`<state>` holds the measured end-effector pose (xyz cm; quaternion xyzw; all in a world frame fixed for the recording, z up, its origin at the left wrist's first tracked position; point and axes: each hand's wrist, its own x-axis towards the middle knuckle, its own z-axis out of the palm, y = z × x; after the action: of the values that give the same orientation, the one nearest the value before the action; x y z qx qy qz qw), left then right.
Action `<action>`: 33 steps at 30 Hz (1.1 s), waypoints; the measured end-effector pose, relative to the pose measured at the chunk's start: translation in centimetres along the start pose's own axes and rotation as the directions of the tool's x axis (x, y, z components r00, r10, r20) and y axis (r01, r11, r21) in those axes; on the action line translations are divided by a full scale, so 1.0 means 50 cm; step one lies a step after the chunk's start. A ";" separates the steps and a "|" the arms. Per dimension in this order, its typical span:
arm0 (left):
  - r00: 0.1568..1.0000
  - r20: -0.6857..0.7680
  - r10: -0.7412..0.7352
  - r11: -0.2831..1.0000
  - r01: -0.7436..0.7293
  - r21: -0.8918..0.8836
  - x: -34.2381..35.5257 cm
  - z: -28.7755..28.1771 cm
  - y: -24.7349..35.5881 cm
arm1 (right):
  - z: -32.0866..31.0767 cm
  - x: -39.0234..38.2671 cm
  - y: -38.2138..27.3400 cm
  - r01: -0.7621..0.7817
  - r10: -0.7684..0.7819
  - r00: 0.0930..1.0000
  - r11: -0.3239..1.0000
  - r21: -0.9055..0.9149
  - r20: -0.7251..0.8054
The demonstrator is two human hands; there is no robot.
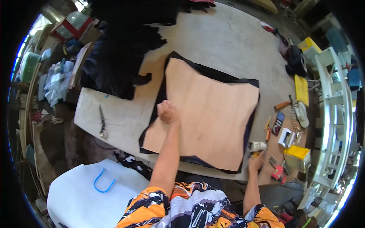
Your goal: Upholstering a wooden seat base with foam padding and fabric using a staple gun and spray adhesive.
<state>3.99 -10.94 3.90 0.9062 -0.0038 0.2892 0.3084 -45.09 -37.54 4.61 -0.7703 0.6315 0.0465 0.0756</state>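
A pale plywood panel (207, 114) with wavy edges lies on the table, with black sheet material (213, 74) showing around its border. At the panel's left edge, my left hand (167, 112) is closed, its fingers pinching the black material there. Beyond the lower right corner of the panel, my right hand (256, 162) is closed around a whitish hand tool (257, 146) with a yellowish part; its exact kind is unclear. Near the table's left corner lies a pair of scissors (102, 121), apart from both hands.
A large black sheet (114, 57) covers the table's (224, 34) far left. On the right lie a hammer (283, 104), a phone-like dark device (278, 122), a yellow box (297, 157) and a red tool (279, 174). A blue cord (102, 186) rests on a pale sheet (76, 193) at lower left.
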 end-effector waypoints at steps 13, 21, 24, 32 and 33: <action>0.992 0.110 0.067 0.997 -0.069 0.018 -0.005 -0.018 -0.018 | -0.288 0.084 -0.102 0.225 -0.362 0.924 0.778 0.587 0.126; 1.000 0.007 -0.018 1.000 0.018 0.007 -0.014 -0.018 -0.005 | -0.341 -0.077 -0.893 0.555 -0.847 0.436 0.518 0.651 0.302; 0.996 0.069 -0.051 0.999 0.051 -0.005 -0.016 -0.022 -0.009 | -0.275 -0.159 -1.059 0.700 -0.872 0.306 0.479 0.531 0.383; 0.975 0.183 -0.124 0.989 0.136 -0.051 -0.035 -0.021 -0.026 | -0.205 -0.172 -1.098 0.799 -0.864 0.286 0.454 0.394 0.415; 0.976 0.179 -0.128 0.989 0.139 -0.054 -0.035 -0.022 -0.024 | -0.204 -0.163 -1.100 0.819 -0.874 0.262 0.425 0.386 0.408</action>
<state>2.21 -9.66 3.01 0.9156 0.0205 0.1868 0.3556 6.92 -20.95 19.21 -0.9307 0.0698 0.1895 0.3050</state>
